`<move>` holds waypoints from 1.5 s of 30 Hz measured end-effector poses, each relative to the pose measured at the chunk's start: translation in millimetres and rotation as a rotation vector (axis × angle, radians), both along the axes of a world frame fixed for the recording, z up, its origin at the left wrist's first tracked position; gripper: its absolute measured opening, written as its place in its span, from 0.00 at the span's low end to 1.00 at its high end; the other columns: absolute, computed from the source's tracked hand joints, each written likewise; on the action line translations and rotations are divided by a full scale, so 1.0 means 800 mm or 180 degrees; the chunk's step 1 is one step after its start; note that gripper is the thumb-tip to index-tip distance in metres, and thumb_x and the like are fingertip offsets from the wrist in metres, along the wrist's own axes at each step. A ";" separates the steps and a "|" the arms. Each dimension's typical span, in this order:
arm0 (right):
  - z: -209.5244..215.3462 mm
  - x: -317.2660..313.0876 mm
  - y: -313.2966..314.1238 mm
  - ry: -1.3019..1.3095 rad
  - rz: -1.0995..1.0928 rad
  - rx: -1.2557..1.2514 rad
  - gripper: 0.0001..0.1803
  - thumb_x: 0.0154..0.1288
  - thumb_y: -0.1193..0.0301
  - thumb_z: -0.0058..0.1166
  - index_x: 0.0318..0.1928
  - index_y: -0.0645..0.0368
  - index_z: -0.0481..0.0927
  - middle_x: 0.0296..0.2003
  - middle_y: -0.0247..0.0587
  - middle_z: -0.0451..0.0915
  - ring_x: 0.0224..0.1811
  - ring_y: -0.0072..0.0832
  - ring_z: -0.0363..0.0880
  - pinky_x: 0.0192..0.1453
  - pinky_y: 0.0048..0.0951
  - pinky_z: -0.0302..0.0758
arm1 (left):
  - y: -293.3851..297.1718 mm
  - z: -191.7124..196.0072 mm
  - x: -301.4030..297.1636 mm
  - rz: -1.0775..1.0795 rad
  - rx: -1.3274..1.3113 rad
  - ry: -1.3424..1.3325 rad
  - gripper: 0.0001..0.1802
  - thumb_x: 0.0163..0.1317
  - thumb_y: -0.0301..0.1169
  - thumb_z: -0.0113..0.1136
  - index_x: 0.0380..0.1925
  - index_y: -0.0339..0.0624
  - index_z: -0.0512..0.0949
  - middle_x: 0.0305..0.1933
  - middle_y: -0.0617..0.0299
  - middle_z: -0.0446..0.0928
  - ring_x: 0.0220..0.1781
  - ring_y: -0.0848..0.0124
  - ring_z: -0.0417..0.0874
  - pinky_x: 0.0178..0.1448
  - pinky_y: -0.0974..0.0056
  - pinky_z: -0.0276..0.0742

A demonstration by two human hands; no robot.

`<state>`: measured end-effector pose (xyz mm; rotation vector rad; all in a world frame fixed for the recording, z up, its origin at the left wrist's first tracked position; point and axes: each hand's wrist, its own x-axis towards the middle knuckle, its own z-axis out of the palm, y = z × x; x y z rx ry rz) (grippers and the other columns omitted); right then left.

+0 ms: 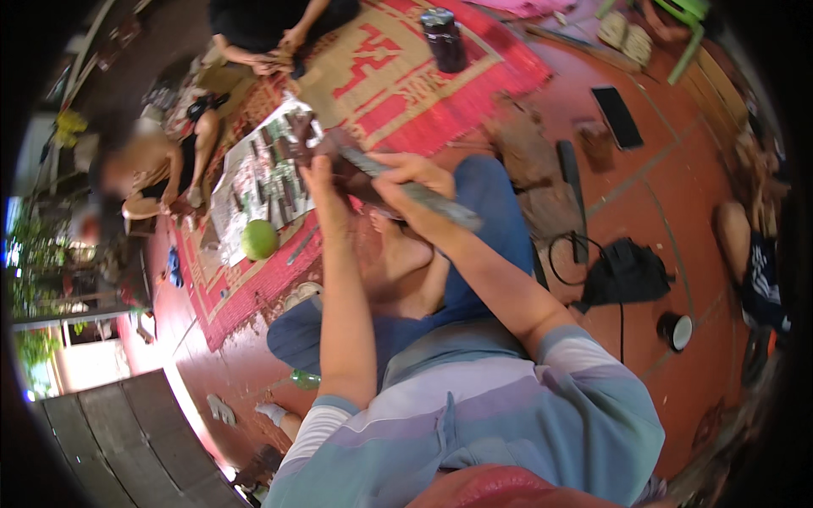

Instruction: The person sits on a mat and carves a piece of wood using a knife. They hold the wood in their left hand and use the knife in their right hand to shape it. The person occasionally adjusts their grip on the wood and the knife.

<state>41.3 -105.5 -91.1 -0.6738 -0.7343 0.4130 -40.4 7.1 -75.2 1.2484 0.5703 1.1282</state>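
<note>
Both my hands are in front of my crossed legs, above the edge of the mat. My left hand [320,182] is closed round a dark brown piece [349,179] whose exact shape is blurred. In my right hand [417,181] I grip a long, flat grey bar-like tool [442,201]. Its far end lies against or just over the brown piece; I cannot tell which. Beyond my left hand, a patterned paper sheet [227,193] bears several dark narrow strips [273,173]. A round green fruit [260,240] sits at the sheet's near edge.
A red and tan mat [500,59] covers the floor ahead, with a dark jar [444,42] on it. At right lie a phone [618,117], a black bag [627,273] with a cord, and a cup [675,331]. Other people sit at the far side, left and right.
</note>
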 end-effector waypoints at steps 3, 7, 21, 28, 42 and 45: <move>-0.016 -0.005 0.000 -0.0405 -0.0287 -0.0214 0.06 0.53 0.80 0.62 0.33 0.60 0.79 0.43 0.48 0.82 0.44 0.31 0.82 0.51 0.29 0.76 | 0.003 0.000 -0.006 -0.0384 0.0209 0.0094 0.29 0.64 0.55 0.49 0.52 0.43 0.73 0.45 0.62 0.79 0.44 0.72 0.79 0.46 0.68 0.74; -0.015 -0.008 -0.010 -0.0159 -0.0211 -0.0278 0.06 0.51 0.80 0.62 0.30 0.60 0.78 0.41 0.48 0.83 0.42 0.33 0.83 0.50 0.31 0.77 | 0.008 -0.007 0.000 -0.0281 0.0254 0.0026 0.29 0.65 0.55 0.49 0.53 0.43 0.72 0.47 0.63 0.79 0.46 0.71 0.79 0.51 0.65 0.74; 0.010 -0.002 -0.008 -0.0770 -0.1020 -0.0149 0.09 0.49 0.80 0.64 0.29 0.59 0.77 0.40 0.48 0.83 0.41 0.35 0.83 0.46 0.32 0.78 | 0.003 0.007 0.005 -0.0277 0.0282 -0.0153 0.39 0.60 0.52 0.58 0.65 0.47 0.58 0.57 0.58 0.69 0.53 0.69 0.74 0.55 0.64 0.73; 0.000 -0.002 -0.007 -0.0806 -0.1025 -0.0082 0.09 0.50 0.82 0.63 0.30 0.60 0.77 0.41 0.48 0.83 0.40 0.33 0.83 0.44 0.30 0.77 | -0.012 0.025 0.007 -0.0610 0.0283 -0.0204 0.42 0.57 0.53 0.60 0.64 0.41 0.59 0.56 0.55 0.67 0.48 0.69 0.75 0.53 0.65 0.74; -0.014 -0.013 0.003 -0.0679 -0.0774 -0.0170 0.09 0.50 0.80 0.64 0.30 0.59 0.77 0.40 0.48 0.82 0.39 0.34 0.81 0.45 0.32 0.76 | -0.020 0.033 0.013 -0.0286 0.0343 -0.0246 0.40 0.57 0.51 0.61 0.64 0.42 0.61 0.50 0.57 0.72 0.41 0.70 0.78 0.46 0.66 0.76; -0.009 -0.001 -0.004 -0.0924 -0.0936 -0.0251 0.09 0.49 0.80 0.64 0.29 0.59 0.77 0.38 0.46 0.82 0.40 0.35 0.81 0.46 0.33 0.76 | -0.016 0.031 0.013 -0.0192 0.0215 -0.0258 0.39 0.57 0.50 0.61 0.64 0.42 0.61 0.49 0.56 0.72 0.41 0.69 0.78 0.46 0.65 0.77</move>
